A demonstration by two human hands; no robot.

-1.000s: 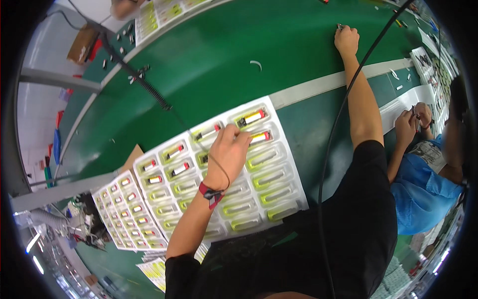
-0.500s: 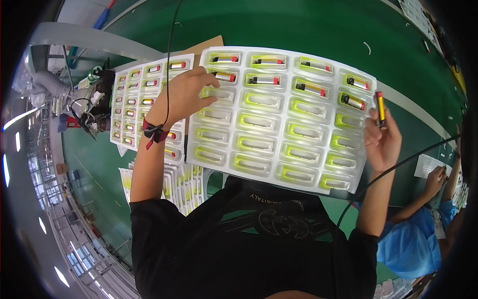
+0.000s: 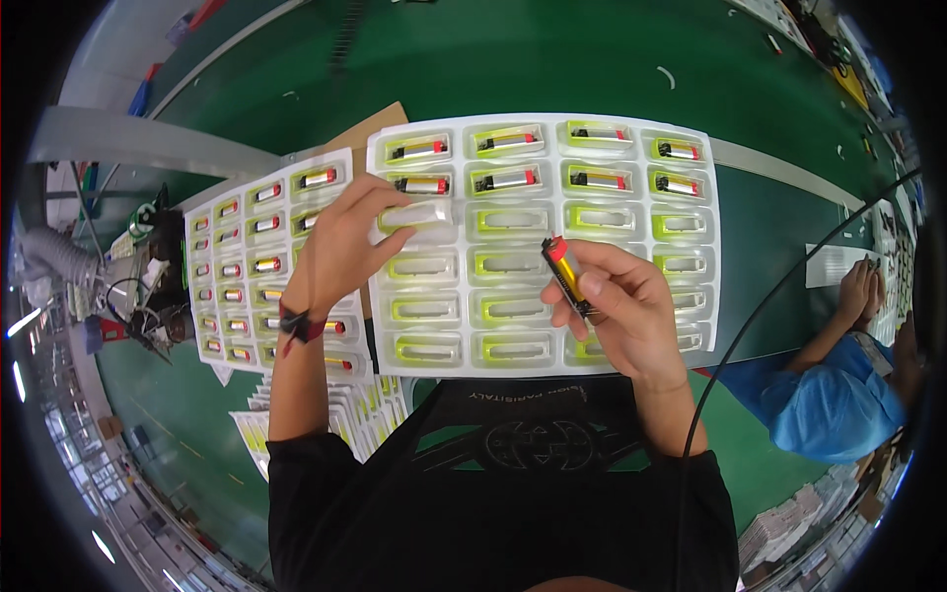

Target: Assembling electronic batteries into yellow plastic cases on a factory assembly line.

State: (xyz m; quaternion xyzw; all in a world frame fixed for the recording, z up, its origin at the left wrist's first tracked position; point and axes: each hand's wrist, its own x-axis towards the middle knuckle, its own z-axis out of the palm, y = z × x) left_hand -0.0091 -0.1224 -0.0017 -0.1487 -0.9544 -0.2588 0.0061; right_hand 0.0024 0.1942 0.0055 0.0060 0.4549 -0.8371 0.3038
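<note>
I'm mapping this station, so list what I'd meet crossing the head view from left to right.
Grey ribbed hose, tray of red-ended cylinders, left hand, yellow cylinder with a red end, right hand holding it, co-worker's blue garment.

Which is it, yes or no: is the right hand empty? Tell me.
No, the right hand holds a red-tipped yellow cylinder between thumb and fingers, over the white tray.

Right grip (image 3: 631, 311) hides part of the cell (image 3: 562, 268), some of the main tray (image 3: 462, 296) below. Left grip (image 3: 340, 247) masks parts of main tray and side tray (image 3: 343, 158). Coiled cord (image 3: 347, 35) blurred, cut by top edge. Co-worker's hands (image 3: 860, 288): item too small to tell.
</note>
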